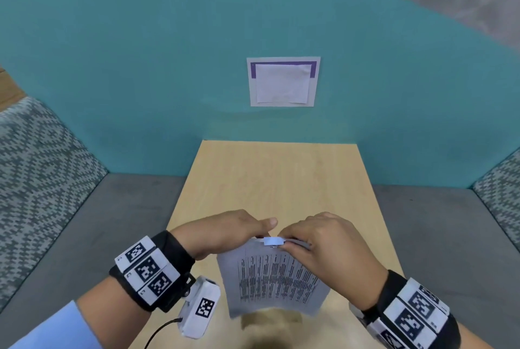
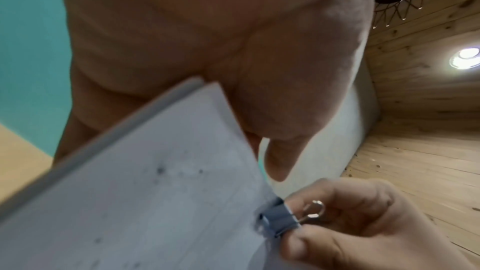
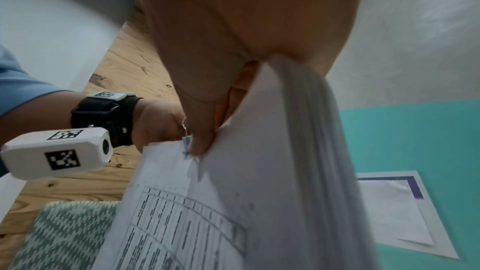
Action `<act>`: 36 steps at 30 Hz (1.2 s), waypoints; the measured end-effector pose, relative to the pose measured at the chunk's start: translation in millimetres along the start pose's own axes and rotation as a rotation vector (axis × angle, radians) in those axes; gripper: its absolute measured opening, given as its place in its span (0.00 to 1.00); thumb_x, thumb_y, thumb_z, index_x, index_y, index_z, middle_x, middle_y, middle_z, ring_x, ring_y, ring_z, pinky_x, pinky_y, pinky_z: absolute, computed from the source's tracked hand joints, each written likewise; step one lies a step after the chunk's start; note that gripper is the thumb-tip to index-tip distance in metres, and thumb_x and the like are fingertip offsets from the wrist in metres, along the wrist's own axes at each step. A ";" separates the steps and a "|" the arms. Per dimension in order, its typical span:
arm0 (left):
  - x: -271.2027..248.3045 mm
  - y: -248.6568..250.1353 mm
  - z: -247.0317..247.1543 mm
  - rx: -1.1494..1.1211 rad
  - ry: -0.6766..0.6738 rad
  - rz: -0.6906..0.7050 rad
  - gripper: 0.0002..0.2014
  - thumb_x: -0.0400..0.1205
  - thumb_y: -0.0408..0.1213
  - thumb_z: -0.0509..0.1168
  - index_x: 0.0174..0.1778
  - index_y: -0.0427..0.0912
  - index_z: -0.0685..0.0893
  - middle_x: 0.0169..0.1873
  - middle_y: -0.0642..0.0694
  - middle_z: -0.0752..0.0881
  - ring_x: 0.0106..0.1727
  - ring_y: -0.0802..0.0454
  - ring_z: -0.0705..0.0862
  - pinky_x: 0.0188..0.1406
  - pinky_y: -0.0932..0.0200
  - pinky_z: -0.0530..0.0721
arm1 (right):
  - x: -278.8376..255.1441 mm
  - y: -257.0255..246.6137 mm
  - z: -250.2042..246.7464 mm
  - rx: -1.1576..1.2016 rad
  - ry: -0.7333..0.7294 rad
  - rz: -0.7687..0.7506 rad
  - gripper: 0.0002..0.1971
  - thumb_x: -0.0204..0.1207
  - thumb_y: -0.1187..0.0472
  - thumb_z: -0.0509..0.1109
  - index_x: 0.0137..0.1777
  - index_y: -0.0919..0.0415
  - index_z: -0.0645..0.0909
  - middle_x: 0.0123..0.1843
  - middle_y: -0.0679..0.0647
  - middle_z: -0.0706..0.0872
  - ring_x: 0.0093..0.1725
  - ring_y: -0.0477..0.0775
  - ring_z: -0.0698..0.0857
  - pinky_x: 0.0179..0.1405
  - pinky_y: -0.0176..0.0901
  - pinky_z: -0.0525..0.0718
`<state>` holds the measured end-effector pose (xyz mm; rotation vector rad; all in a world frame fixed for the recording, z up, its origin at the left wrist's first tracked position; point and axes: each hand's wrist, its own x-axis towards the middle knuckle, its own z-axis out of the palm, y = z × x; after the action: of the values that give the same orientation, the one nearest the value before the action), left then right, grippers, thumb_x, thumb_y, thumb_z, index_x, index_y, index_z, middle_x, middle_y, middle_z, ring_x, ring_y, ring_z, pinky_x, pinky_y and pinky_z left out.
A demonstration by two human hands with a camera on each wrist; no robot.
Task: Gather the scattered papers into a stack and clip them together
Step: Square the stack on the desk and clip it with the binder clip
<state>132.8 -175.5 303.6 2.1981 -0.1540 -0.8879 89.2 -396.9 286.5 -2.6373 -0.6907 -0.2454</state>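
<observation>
A stack of printed papers [image 1: 275,278] is held up on edge above the light wooden table [image 1: 281,177], bowed, with its text side toward me. A small blue-grey binder clip [image 1: 272,241] sits on the stack's top edge. My left hand [image 1: 225,231] grips the stack at its top left corner [image 2: 207,98]. My right hand [image 1: 323,239] pinches the binder clip [image 2: 279,220] by its body and wire handle, thumb pressed on the clip [image 3: 186,143]. The thick edge of the stack [image 3: 306,130] runs up into the right palm.
A teal wall stands behind the table with a white sheet [image 1: 282,81] fixed to it. Patterned cushions flank the table at left [image 1: 36,179] and right [image 1: 501,179], above a grey seat [image 1: 118,222].
</observation>
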 end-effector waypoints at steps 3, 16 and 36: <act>-2.4 -4.2 5.2 0.095 0.031 0.126 0.24 0.84 0.69 0.66 0.44 0.51 0.95 0.31 0.56 0.81 0.31 0.58 0.74 0.36 0.56 0.71 | 4.8 2.4 -2.4 0.018 -0.073 0.056 0.17 0.78 0.35 0.61 0.50 0.37 0.91 0.39 0.37 0.93 0.41 0.42 0.88 0.38 0.29 0.74; -14.0 -34.4 2.9 0.079 0.263 0.336 0.18 0.73 0.54 0.85 0.57 0.60 0.92 0.49 0.56 0.94 0.50 0.58 0.91 0.51 0.58 0.89 | 15.9 10.5 -22.6 0.212 -0.202 0.188 0.09 0.77 0.40 0.77 0.51 0.40 0.93 0.43 0.35 0.95 0.45 0.35 0.91 0.48 0.43 0.89; 70.5 -94.8 25.8 -0.900 0.264 0.167 0.20 0.88 0.44 0.73 0.76 0.47 0.84 0.70 0.54 0.92 0.73 0.56 0.89 0.76 0.52 0.84 | -32.1 84.1 81.5 1.320 -0.207 0.791 0.16 0.84 0.68 0.73 0.71 0.61 0.86 0.66 0.60 0.93 0.65 0.65 0.93 0.65 0.67 0.90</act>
<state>154.5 -148.9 187.7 1.4046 0.1647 -0.4276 109.2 -443.3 176.1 -1.4405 0.1984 0.5418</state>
